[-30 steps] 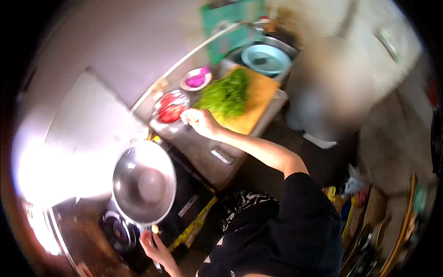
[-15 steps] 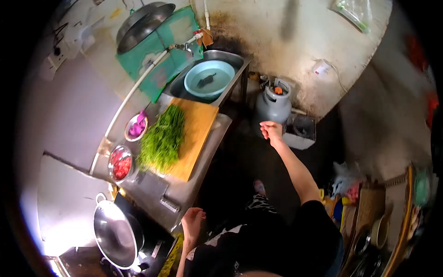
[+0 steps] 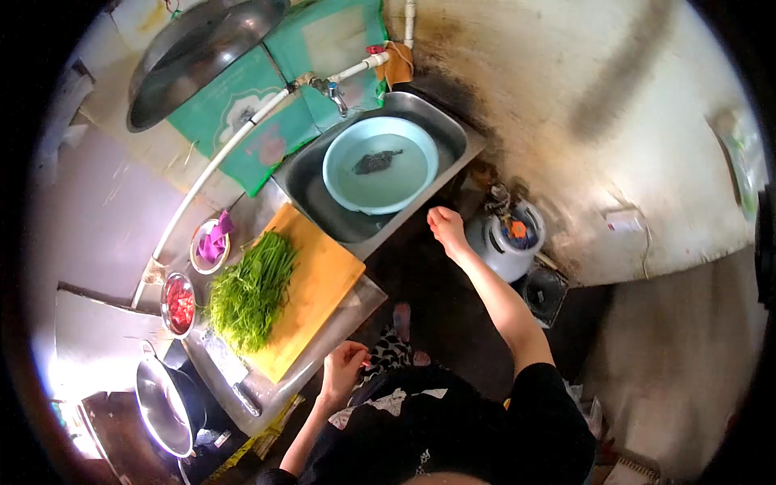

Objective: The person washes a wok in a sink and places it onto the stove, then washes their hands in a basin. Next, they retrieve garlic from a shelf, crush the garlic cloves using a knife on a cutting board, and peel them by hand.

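My right hand (image 3: pixel 447 230), fingers curled in, is in the air beside the sink's front edge with nothing visible in it. My left hand (image 3: pixel 345 370) is low near my body, its fingers loosely closed and apparently bare. Left of it, long green leafy stems (image 3: pixel 257 295) lie heaped on a wooden cutting board (image 3: pixel 327 271). A cleaver (image 3: pixel 226 362) lies by the board's near end. In the metal sink (image 3: pixel 307 187) sits a light blue basin (image 3: pixel 339 179) of water with a dark object (image 3: pixel 377 161) in it, too unclear to name.
Bowls with purple pieces (image 3: pixel 212 244) and red pieces (image 3: pixel 181 305) stand along the wall. A wok (image 3: pixel 166 408) is at lower left. Another large wok (image 3: pixel 194 61) leans by the green wall sheet. A tap (image 3: pixel 336 97) overhangs the sink. A gas cylinder (image 3: pixel 505 242) stands on the floor.
My view has shifted forward toward the sink, which now looks larger and nearer. My right hand has come closer to the sink's front edge. Both hands remain curled.
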`<action>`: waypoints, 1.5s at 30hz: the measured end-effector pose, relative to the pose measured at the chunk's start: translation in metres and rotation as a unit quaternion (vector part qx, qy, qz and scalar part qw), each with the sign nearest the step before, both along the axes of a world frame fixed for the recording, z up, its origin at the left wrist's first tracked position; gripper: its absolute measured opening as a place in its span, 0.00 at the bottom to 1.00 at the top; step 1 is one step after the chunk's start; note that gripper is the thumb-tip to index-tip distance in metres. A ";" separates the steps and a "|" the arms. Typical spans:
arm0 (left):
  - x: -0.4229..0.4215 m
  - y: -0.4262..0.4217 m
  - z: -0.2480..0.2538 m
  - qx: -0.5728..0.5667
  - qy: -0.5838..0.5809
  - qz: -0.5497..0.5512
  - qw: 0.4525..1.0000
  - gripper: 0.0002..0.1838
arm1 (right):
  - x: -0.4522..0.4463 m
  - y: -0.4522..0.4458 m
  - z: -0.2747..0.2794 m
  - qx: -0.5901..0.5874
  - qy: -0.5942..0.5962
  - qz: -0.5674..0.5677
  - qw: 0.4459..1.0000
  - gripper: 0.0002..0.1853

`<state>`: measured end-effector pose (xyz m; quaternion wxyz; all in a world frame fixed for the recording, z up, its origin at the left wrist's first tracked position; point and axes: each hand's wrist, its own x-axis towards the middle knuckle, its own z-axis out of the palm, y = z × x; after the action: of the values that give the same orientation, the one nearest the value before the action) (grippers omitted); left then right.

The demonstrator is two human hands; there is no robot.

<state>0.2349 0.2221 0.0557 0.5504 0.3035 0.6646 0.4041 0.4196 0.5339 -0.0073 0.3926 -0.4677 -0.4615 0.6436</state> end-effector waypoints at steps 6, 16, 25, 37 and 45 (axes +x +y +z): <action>-0.013 0.104 0.004 0.039 -0.084 0.057 0.994 0.08 | -0.073 0.097 -0.007 0.065 -0.115 0.094 0.987 0.26; -0.036 0.376 -0.094 0.005 -0.404 0.277 0.872 0.35 | -0.146 0.229 -0.143 0.292 -0.455 0.250 0.803 0.10; -0.044 0.459 -0.172 0.082 -0.318 0.341 0.881 0.45 | -0.171 0.173 -0.069 -0.054 -0.055 0.343 0.936 0.36; -0.004 0.465 -0.119 0.038 -0.403 0.455 0.793 0.36 | -0.166 0.203 -0.065 -0.213 -0.073 0.383 0.896 0.35; 0.027 0.439 -0.165 0.051 -0.365 0.433 0.822 0.35 | -0.164 0.237 -0.149 0.252 -0.346 0.309 0.850 0.19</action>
<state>0.2623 0.6606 -0.1094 0.5046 -0.1577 0.4566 0.7156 0.2561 0.7707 -0.1568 0.0933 -0.3787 -0.8340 0.3903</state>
